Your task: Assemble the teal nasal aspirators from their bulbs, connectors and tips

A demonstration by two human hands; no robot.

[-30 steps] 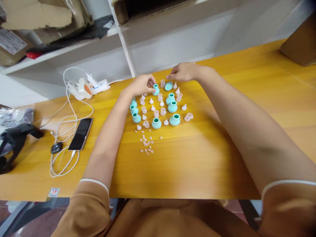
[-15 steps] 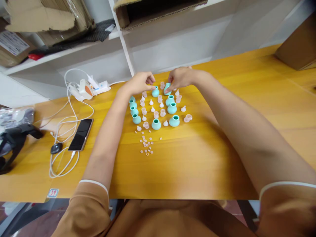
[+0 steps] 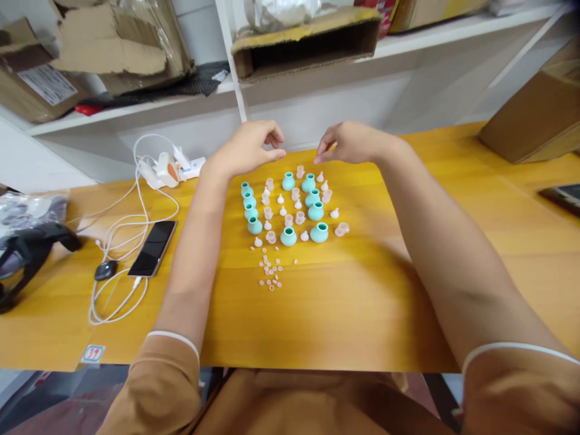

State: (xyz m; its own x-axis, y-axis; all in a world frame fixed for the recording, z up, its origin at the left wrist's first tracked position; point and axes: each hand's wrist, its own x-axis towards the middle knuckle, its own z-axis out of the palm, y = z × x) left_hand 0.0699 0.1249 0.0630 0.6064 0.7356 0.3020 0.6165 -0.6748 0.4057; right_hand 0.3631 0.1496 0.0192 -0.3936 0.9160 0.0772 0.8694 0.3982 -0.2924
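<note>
My left hand (image 3: 254, 145) hovers behind the rows of small parts, thumb and fingers apart, holding nothing. Below its fingertips stands a small turquoise pot (image 3: 288, 182). Raised above another turquoise pot (image 3: 309, 183), my right hand (image 3: 353, 143) has its fingers curved and apart, also without anything in them. Several more pots stand upright in columns, such as a left one (image 3: 254, 226) and a larger front one (image 3: 319, 232). Among them are pale pink cups (image 3: 295, 194), small whitish funnel-shaped pieces (image 3: 304, 235) and, in front, scattered tiny pink rings (image 3: 272, 270).
To the left lie a phone (image 3: 153, 248), a white cable (image 3: 118, 225), a black mouse-like device (image 3: 106, 270) and a power strip (image 3: 193, 168). A cardboard box (image 3: 534, 115) stands at the right, near a dark phone-like object (image 3: 564, 196). Shelves with boxes (image 3: 308, 45) rise behind.
My right hand has let go of the turquoise pot at the back and lifted off it; the pot now stands upright. My left hand has risen slightly. The view has tilted upward.
</note>
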